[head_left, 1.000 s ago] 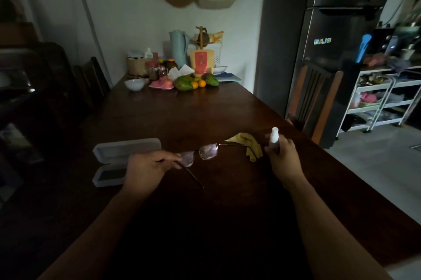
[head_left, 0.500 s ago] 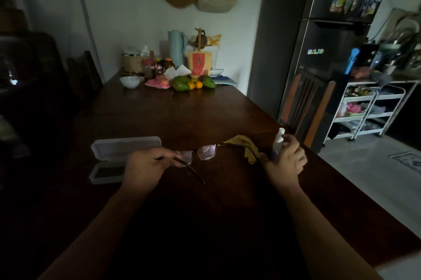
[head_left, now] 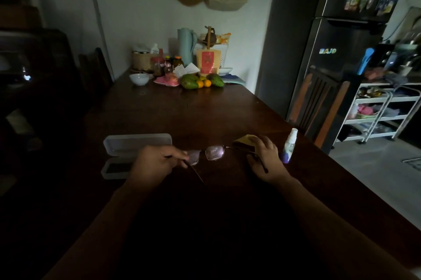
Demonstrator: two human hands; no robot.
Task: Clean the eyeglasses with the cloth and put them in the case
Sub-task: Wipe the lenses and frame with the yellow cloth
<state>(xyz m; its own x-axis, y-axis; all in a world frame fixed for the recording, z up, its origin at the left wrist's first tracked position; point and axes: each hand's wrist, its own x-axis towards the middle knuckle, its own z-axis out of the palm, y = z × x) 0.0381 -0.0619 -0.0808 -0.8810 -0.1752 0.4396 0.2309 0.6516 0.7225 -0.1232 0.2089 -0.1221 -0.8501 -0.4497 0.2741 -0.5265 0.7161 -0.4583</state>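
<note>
Head view: the eyeglasses (head_left: 214, 152) are held just above the dark wooden tabletop (head_left: 205, 115), lenses facing away from the person and both temples unfolded toward the person. The left hand (head_left: 157, 161) is at the left end of the eyeglasses, its fingers (head_left: 177, 155) curled and pinching the frame where the left temple joins it. The right hand (head_left: 266, 158) is at the right end of the eyeglasses, and the right temple crosses in front of it. Its fingers lie bent over the yellow cloth (head_left: 246, 139), which sits on the tabletop just beyond the right end of the eyeglasses; whether they pinch the cloth cannot be told. The case (head_left: 136, 143), translucent and open, lies to the left of the eyeglasses, its lid folded back and its base partly hidden behind the left hand. A small spray bottle (head_left: 289, 145) stands upright to the right of the eyeglasses, just beside the right hand and apart from it. Well beyond the eyeglasses, at the far end of the tabletop, are a white bowl (head_left: 139, 79) and a pile of fruit (head_left: 200, 81).
</note>
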